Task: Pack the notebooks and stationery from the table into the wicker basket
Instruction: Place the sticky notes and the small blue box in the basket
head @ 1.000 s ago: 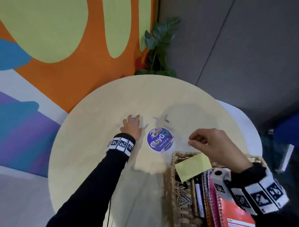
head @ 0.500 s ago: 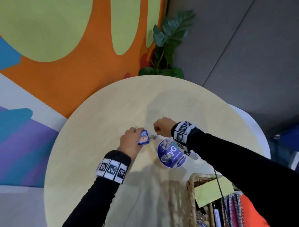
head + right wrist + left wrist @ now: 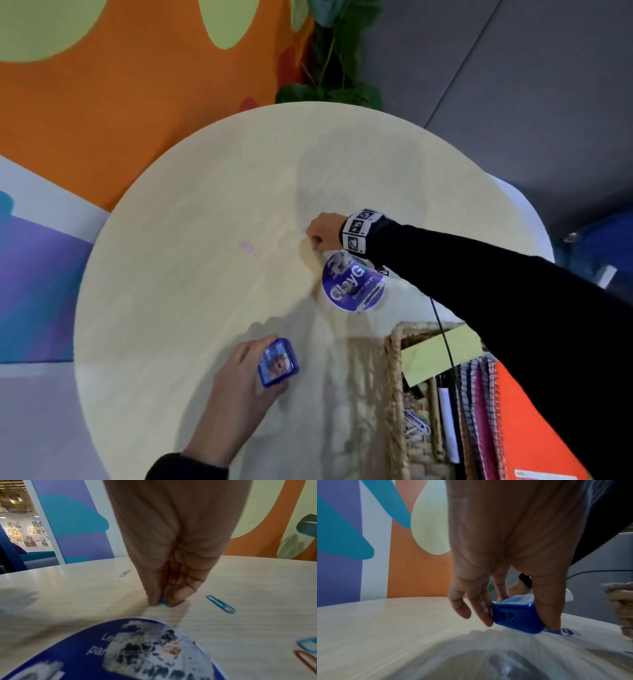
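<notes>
L hand (image 3: 239,373) pulled back w/ blue box (image 3: 278,362) gripped; R hand (image 3: 169,596) pinching blue paperclip (image 3: 163,600).

Head view overhead; wrist views low, close; all share table (image 3: 205,240).

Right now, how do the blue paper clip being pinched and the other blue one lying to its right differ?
The pinched blue clip is held between the right hand's fingers and stands on edge; the loose blue clip lies flat, untouched. The pinched blue clip is mostly hidden; the loose blue clip shows whole. Both are on the round table, beyond the purple sticker.
</notes>
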Demonstrator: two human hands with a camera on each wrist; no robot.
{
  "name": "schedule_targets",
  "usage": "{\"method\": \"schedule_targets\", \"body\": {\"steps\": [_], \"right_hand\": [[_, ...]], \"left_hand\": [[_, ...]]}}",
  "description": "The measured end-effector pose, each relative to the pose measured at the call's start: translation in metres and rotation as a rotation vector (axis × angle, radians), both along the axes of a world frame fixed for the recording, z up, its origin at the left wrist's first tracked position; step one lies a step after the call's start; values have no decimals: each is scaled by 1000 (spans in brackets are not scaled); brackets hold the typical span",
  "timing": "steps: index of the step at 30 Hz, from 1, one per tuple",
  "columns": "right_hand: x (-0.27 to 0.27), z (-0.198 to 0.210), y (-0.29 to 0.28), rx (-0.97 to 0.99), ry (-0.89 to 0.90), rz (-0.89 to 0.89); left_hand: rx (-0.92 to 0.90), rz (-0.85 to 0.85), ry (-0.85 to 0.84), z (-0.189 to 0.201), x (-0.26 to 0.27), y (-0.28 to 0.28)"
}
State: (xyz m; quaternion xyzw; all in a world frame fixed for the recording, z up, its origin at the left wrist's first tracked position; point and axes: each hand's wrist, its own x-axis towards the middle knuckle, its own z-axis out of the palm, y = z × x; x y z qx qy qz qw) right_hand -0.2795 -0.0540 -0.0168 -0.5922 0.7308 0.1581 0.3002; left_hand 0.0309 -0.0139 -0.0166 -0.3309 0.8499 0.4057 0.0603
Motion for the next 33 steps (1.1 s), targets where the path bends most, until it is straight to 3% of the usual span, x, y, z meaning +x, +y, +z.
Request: {"method": "schedule_targets", "body": {"steps": [6,8,11,17,23,28,33], "right_hand": [[21,84,46,-244,-47,-142],[38,118,91,-337,-63,-167],[69,140,164,-316,-99,-189],[113,88,266,-18,-116,-304],[128,32,275,116,-52,-382],[123,25,281,63,-56,-394],[88,73,331,-265,-59,-750]], "left_hand": [[-25,-40,51,14,-17,18],[-36,-91,58,23,-27,26],[-86,-125,80,36,-41,36],[-167,-193,162,66,-56,59],[-206,-278,231,107,-64,91],[-204,-383,181,118,-68,122],[-406,-694,-125,107,-87,174]]}}
